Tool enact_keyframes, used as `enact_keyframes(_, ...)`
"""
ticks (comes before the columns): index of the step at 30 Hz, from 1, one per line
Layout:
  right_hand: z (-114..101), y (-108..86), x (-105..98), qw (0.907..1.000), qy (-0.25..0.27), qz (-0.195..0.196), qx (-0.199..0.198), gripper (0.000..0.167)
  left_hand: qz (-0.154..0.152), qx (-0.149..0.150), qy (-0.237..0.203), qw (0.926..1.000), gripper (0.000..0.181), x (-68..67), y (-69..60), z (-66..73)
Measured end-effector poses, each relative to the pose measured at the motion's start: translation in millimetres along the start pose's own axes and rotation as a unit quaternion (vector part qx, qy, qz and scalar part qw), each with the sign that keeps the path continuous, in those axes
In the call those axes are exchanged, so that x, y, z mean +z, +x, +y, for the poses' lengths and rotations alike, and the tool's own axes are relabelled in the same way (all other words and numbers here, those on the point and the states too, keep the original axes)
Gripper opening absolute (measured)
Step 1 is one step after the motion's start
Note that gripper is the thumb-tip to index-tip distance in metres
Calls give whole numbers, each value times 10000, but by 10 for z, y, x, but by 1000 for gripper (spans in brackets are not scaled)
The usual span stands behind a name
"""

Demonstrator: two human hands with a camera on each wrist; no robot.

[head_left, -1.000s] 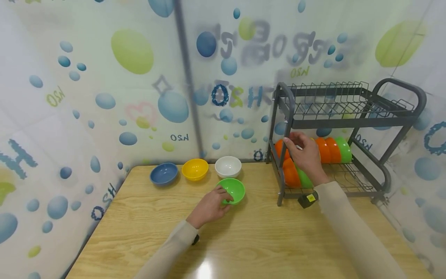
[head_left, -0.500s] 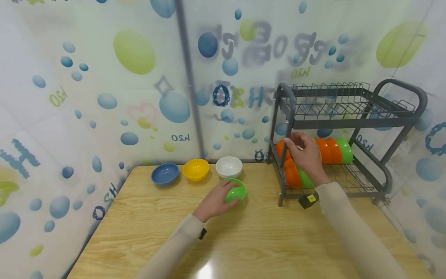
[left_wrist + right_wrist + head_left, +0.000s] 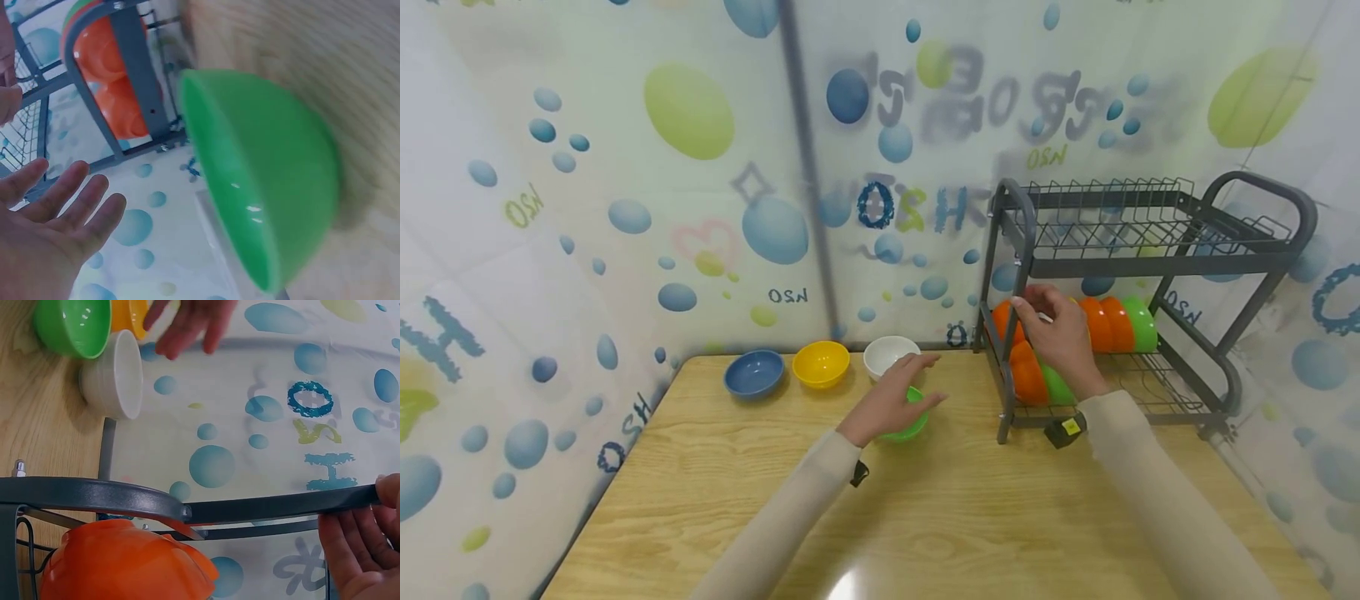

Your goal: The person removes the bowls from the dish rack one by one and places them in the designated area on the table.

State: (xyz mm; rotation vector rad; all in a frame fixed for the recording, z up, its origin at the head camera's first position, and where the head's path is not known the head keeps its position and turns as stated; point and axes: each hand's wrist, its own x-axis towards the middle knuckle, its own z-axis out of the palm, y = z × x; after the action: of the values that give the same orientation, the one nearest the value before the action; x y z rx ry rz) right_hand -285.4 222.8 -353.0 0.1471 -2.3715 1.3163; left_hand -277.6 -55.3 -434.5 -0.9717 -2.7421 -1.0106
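The left hand is held with fingers extended, gripping nothing, above and apart from the green bowl. The bowl is seated mouth-up on the table, well apart from the right hand, by which the rack upright is gripped.

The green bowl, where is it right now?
In the head view, the green bowl sits on the table in front of the white bowl and left of the rack, partly hidden by the left hand.
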Motion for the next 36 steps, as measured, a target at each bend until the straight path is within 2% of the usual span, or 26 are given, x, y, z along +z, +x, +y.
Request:
enact_keyframes(6,-7,-4,-7,10000,20,20,-47,52,99,280,-284,9992,67,-60,188,118)
enact_keyframes(11,0,-32,-46,9998,-27,-208,-3,55,348,470,-925,9940,66,-125,369,243)
enact_keyframes(14,17,-58,-82,9994,-102,-317,-83,54,439,452,-1339,9890,66,-164,496,337)
enact_keyframes(20,95,-103,-158,9958,-421,-572,-582,50,504,374,-1861,9805,65,-215,736,526)
enact_keyframes(24,165,-149,-243,9923,-566,-808,-752,51,576,388,-1991,9775,63,-219,875,634)
enact_keyframes(31,323,-243,-396,9823,-1241,-920,-1060,61,617,383,-2111,9748,62,-193,1083,788)
enact_keyframes(36,468,-318,-489,9808,-1458,-980,-851,72,596,433,-2060,9758,59,-173,1206,889)
